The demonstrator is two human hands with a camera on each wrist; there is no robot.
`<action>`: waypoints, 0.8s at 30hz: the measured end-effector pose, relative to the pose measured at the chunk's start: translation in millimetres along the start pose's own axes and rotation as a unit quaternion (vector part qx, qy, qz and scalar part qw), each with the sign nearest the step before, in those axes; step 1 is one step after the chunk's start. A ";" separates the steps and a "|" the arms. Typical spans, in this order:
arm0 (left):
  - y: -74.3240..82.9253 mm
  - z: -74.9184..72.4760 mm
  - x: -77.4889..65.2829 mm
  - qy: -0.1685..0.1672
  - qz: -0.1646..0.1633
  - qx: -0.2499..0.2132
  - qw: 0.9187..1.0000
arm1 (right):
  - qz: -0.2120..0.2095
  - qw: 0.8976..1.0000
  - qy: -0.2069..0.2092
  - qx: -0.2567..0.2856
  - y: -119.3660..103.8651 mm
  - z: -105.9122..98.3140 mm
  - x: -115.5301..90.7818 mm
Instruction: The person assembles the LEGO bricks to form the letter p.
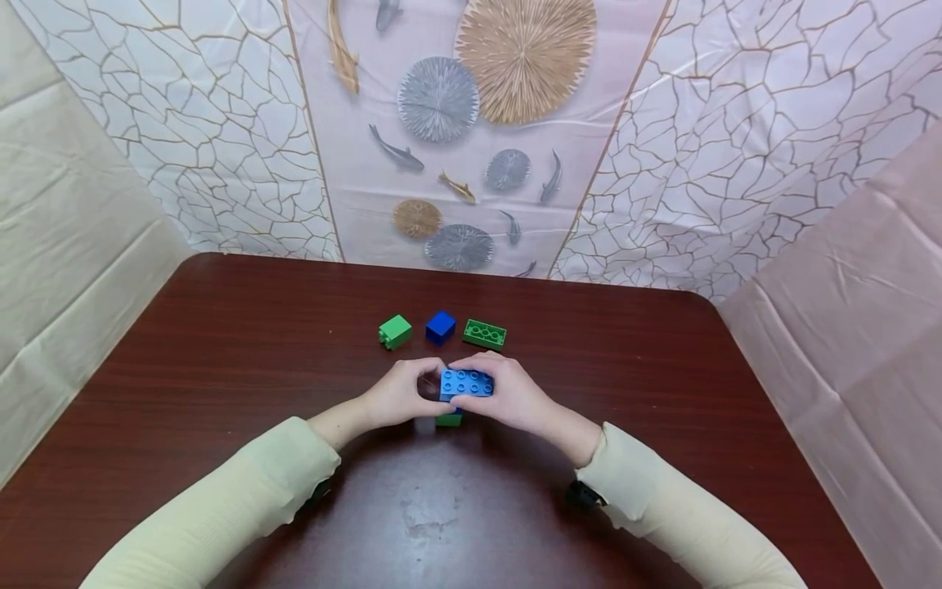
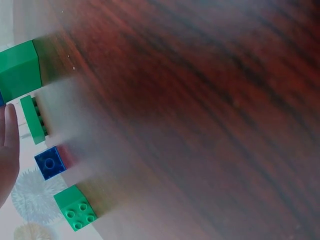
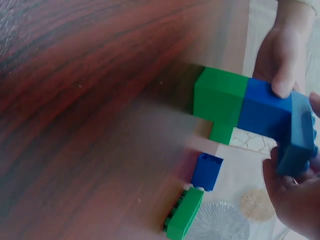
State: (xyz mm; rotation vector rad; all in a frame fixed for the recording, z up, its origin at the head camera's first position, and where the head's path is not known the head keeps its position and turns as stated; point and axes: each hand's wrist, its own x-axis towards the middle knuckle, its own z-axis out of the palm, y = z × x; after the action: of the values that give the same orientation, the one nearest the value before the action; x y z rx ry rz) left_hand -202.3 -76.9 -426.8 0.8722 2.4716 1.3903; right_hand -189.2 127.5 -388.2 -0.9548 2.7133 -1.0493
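Note:
In the head view a light blue 2x4 toy brick (image 1: 465,383), studs up, is held between the thumb and fingers of my right hand (image 1: 515,394). It sits on one end over a two-brick stack: a darker blue brick (image 3: 265,107) above a green brick (image 3: 220,97) on the table. My left hand (image 1: 401,393) reaches round the stack from the left. Its thumb lies against the darker blue brick in the right wrist view, and its fingers are mostly hidden there. The left wrist view catches just the green brick and part of a hand.
Behind the hands lie a light green brick (image 1: 395,330) on its side, a small blue brick (image 1: 440,327) and a flat green brick (image 1: 484,334) with its hollow underside showing. The brown table (image 1: 221,368) meets patterned cloth walls at the back and sides.

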 end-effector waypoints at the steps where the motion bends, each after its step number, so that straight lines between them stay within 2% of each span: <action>1: 0.0 0.2 0.1 0.001 0.002 0.000 1.000 | -0.006 1.000 0.010 0.001 0.9 2.3 0.6; 6: -0.1 1.0 1.0 0.003 0.011 -0.006 1.000 | -0.036 0.998 0.042 -0.004 0.8 8.8 2.9; 11: -1.2 1.2 1.5 0.004 0.010 -0.011 1.000 | -0.043 0.998 0.050 -0.002 -0.8 10.5 3.2; 19: -3.2 2.1 1.3 0.008 0.013 -0.017 1.000 | -0.040 0.998 0.043 -0.012 -2.5 11.2 3.6; 24: -4.0 2.8 1.1 0.008 0.010 -0.011 1.000 | -0.041 0.999 0.023 -0.005 -0.1 7.5 4.1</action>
State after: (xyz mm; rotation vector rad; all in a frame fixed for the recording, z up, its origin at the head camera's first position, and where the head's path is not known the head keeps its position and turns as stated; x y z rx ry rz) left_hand -203.6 -75.8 -431.6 0.8883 2.4608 1.4337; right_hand -190.3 120.7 -393.3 -1.0649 2.7405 -1.0864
